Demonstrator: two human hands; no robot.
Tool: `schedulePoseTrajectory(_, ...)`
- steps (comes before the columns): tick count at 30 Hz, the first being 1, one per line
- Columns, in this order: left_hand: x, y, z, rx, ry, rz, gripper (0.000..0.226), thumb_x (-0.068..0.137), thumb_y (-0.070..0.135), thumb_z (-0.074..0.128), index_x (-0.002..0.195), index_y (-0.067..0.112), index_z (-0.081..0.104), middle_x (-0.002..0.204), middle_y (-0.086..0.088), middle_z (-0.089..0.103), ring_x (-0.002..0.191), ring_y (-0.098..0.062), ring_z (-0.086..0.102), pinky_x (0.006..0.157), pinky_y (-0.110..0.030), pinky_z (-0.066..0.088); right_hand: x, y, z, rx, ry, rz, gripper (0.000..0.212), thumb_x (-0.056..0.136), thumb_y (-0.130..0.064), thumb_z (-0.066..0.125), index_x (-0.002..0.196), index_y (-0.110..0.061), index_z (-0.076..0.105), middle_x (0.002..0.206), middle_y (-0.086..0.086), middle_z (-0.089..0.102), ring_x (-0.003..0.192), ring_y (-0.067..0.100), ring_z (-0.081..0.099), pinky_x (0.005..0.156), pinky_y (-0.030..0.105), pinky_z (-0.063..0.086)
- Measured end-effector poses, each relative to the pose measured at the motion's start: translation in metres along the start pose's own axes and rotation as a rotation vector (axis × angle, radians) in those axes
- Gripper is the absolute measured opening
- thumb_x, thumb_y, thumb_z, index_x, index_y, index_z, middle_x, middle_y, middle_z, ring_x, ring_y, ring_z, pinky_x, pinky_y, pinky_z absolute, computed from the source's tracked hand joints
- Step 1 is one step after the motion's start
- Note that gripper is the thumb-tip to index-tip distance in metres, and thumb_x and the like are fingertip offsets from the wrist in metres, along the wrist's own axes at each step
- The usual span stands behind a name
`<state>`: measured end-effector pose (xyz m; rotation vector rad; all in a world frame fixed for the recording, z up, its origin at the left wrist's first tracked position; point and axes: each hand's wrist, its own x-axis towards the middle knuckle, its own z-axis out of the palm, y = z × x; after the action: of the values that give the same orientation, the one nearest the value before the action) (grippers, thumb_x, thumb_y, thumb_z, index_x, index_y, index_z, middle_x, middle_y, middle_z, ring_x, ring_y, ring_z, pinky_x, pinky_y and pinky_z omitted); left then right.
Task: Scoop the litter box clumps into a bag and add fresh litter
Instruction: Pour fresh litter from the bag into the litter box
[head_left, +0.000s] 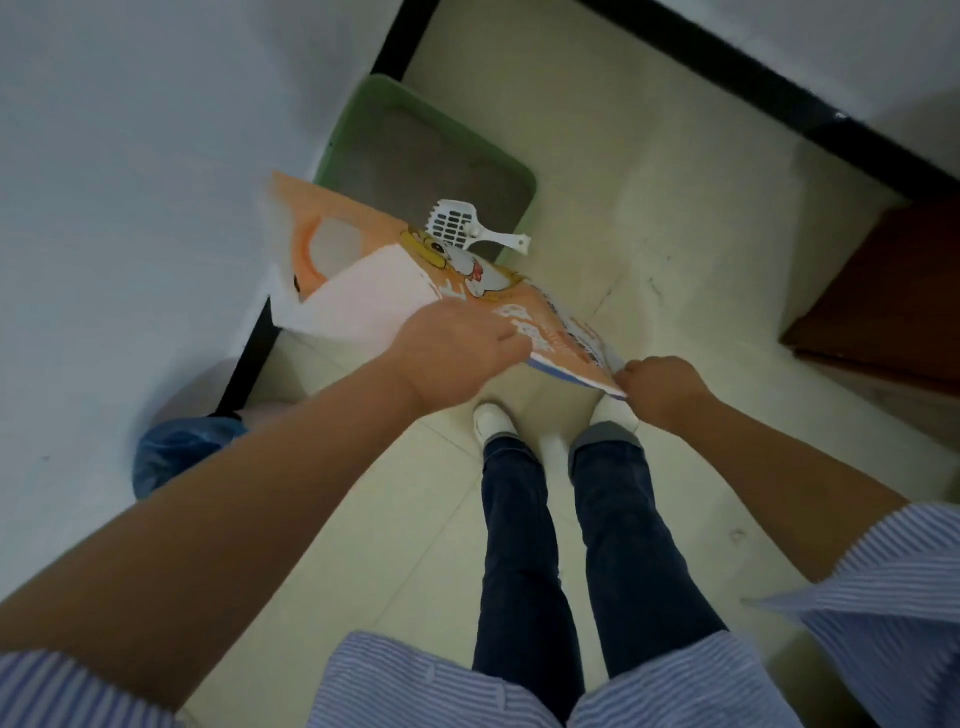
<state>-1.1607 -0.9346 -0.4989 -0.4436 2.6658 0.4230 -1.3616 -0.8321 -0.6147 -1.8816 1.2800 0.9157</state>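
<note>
**tabby_mum:** Hands were both on the one litter bag (363, 280) — orange, cartoon cat printed on it, cut-out handle at the far end. It was held up off the floor and tilted, its far end over the near-left corner of the litter box (511, 169).

**greypaws:** How were they gripping it?

**tabby_mum:** Left hand (457, 348) sat on the bag's near side with fingers curled onto it, though it was a bit blurred. Right hand (662, 387) pinched the bag's near corner, fingers closed tight on the edge.

**greypaws:** And the count?

**tabby_mum:** One green box on the floor against the wall, grey litter spread inside. One white scoop (470, 226) — slotted head in the litter, handle resting across the box's near rim. One blue bag (176, 454) to the left by the wall, partly hidden behind the left forearm; couldn't tell what was in it.

**greypaws:** Anything else?

**tabby_mum:** Two white shoes (493, 421) just below the litter bag, dark trousers, striped sleeves pushed up. One brown door (883, 291) off to the right.
</note>
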Motion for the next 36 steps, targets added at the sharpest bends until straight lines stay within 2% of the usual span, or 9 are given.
schedulePoseTrajectory(3,-0.008,-0.015,-0.011,0.042,-0.077,-0.227,0.032,0.050,-0.001,0.078,0.080,0.006,0.069,0.065,-0.010,0.067,0.054,-0.026,0.063,0.052,-0.027,0.051,-0.014,0.002,-0.021,0.024,0.063,0.014,0.032,0.097,-0.016,0.038,0.127,-0.009,0.049,0.117,0.008,0.059,0.104,0.025,0.059,0.073,0.032,0.046)
schedulePoseTrajectory(5,-0.013,-0.020,-0.015,0.106,-0.037,-0.343,0.034,0.044,0.003,0.079,0.076,0.010,0.070,0.065,-0.007,0.068,0.057,-0.024,0.064,0.057,-0.024,0.050,-0.024,0.002,-0.032,0.042,0.087,0.029,0.032,0.099,-0.021,0.036,0.123,-0.009,0.052,0.118,0.008,0.059,0.106,0.025,0.059,0.079,0.031,0.047)
schedulePoseTrajectory(6,-0.015,-0.022,-0.017,0.094,-0.051,-0.388,0.035,0.050,0.003,0.078,0.084,0.009,0.070,0.076,-0.009,0.070,0.068,-0.026,0.066,0.065,-0.028,0.049,-0.029,0.002,-0.036,0.062,0.091,0.047,0.033,0.099,-0.022,0.035,0.124,-0.008,0.052,0.120,0.009,0.058,0.108,0.025,0.058,0.083,0.031,0.047)
schedulePoseTrajectory(8,-0.014,-0.023,-0.010,0.071,-0.101,-0.469,0.038,0.080,0.002,0.058,0.117,0.008,0.057,0.114,-0.011,0.062,0.105,-0.030,0.056,0.090,-0.037,0.039,-0.042,0.002,-0.038,0.101,0.086,0.077,0.032,0.099,-0.019,0.035,0.123,-0.007,0.052,0.121,0.010,0.058,0.111,0.025,0.057,0.086,0.031,0.046)
schedulePoseTrajectory(10,-0.011,-0.024,-0.006,0.085,-0.185,-0.536,0.038,0.092,0.008,0.044,0.130,0.014,0.043,0.129,-0.007,0.050,0.120,-0.027,0.043,0.101,-0.037,0.030,-0.051,0.001,-0.037,0.148,0.080,0.103,0.031,0.098,-0.015,0.036,0.121,-0.007,0.054,0.121,0.011,0.058,0.110,0.023,0.057,0.088,0.029,0.045)
schedulePoseTrajectory(16,0.002,-0.035,-0.005,0.113,-0.209,-0.610,0.033,0.095,0.012,0.040,0.127,0.012,0.046,0.130,-0.013,0.050,0.125,-0.031,0.041,0.106,-0.041,0.028,-0.072,-0.013,-0.052,0.304,0.073,0.184,0.038,0.101,-0.024,0.031,0.131,-0.007,0.046,0.126,0.012,0.056,0.113,0.025,0.055,0.093,0.031,0.044)
schedulePoseTrajectory(21,0.003,-0.051,-0.002,0.158,-0.262,-0.567,0.032,0.095,0.013,0.038,0.125,0.012,0.049,0.130,-0.014,0.050,0.125,-0.032,0.039,0.111,-0.046,0.024,-0.076,-0.030,-0.069,0.420,0.073,0.280,0.041,0.101,-0.028,0.030,0.134,-0.007,0.043,0.127,0.012,0.056,0.112,0.027,0.057,0.095,0.032,0.046)
schedulePoseTrajectory(26,-0.001,-0.076,0.005,0.122,-0.249,-0.522,0.035,0.095,0.012,0.041,0.129,0.013,0.048,0.133,-0.011,0.049,0.125,-0.028,0.040,0.105,-0.040,0.030,-0.071,-0.050,-0.083,0.522,0.071,0.331,0.045,0.101,-0.033,0.026,0.130,-0.006,0.047,0.123,0.014,0.058,0.108,0.028,0.058,0.092,0.032,0.046)
schedulePoseTrajectory(36,-0.009,-0.109,0.012,0.085,-0.330,-0.464,0.035,0.096,0.013,0.040,0.131,0.012,0.045,0.132,-0.012,0.046,0.121,-0.027,0.041,0.099,-0.037,0.036,-0.060,-0.083,-0.106,0.477,0.051,0.273,0.044,0.101,-0.030,0.024,0.126,-0.007,0.051,0.118,0.012,0.061,0.105,0.026,0.060,0.087,0.031,0.046)
